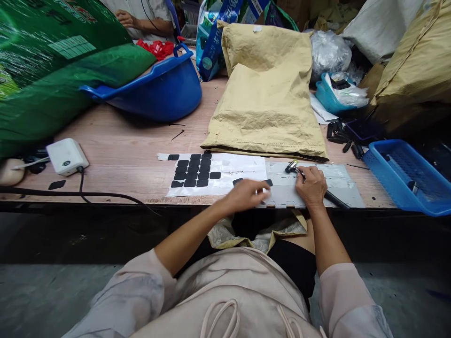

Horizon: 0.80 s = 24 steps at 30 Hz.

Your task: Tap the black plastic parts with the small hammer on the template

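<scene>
My right hand (312, 185) is closed around a small hammer (336, 200) at the right end of the work strip. The hammer's metal head, with a yellowish face, pokes out beyond my fingers, and its black grip slants toward the table's front edge. My left hand (246, 193), slightly blurred, hovers over the middle of the strip with thumb and fingers apart. Close to its fingertips is a black rounded patch (268, 182); another dark patch shows behind the hand. Several black rounded patches (191, 170) sit in rows on a white backing sheet (243, 163), left of a grey board (282, 195).
A yellow woven sack (268, 108) lies behind the sheet. Around it are a blue basin (158, 91), a blue basket (412, 178) and a green sack (70, 75). A white adapter (66, 157) and black cable (105, 192) lie left. Another person's hand (127, 19) shows at back.
</scene>
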Available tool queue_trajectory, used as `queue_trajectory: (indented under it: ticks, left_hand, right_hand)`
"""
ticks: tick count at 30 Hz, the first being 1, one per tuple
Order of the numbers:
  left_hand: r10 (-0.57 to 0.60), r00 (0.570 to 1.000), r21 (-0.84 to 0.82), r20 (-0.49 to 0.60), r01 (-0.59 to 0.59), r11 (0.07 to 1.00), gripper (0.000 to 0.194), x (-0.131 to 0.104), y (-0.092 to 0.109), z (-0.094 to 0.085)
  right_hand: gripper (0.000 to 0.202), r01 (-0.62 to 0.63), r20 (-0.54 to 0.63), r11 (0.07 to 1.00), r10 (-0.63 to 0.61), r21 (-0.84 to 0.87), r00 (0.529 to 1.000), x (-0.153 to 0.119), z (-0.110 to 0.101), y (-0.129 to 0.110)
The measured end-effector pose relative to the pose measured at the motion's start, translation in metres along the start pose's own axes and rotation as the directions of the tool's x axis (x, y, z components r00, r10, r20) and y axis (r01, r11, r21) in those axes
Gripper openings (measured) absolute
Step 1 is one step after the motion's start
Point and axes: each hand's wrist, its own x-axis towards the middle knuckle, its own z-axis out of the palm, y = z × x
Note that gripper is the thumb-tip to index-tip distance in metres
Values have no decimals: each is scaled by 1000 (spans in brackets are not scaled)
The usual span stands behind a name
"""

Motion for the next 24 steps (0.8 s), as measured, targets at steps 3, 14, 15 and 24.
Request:
queue_trajectory:
  ticks: [3,14,15,24]
  left_hand:
    - [-168,959,257,-227,226,940,29,50,-7,-39]
    - [-178,890,352,-419,340,872,59,121,-35,-90]
    - [-167,882,343,-441,338,876,59,124,-37,-92]
    - [-360,778,277,-514,548,789,54,156,-76,-107]
  right_hand:
    - [26,-6,0,1000,6,8,1000,0,-1,0]
    - [26,-11,6,1000,11,11,1000,1,-1,0]
    - [26,-12,9,1000,12,11,1000,1,-1,0]
    - [26,-27,42,999,25,35,999,0,-3,-3]
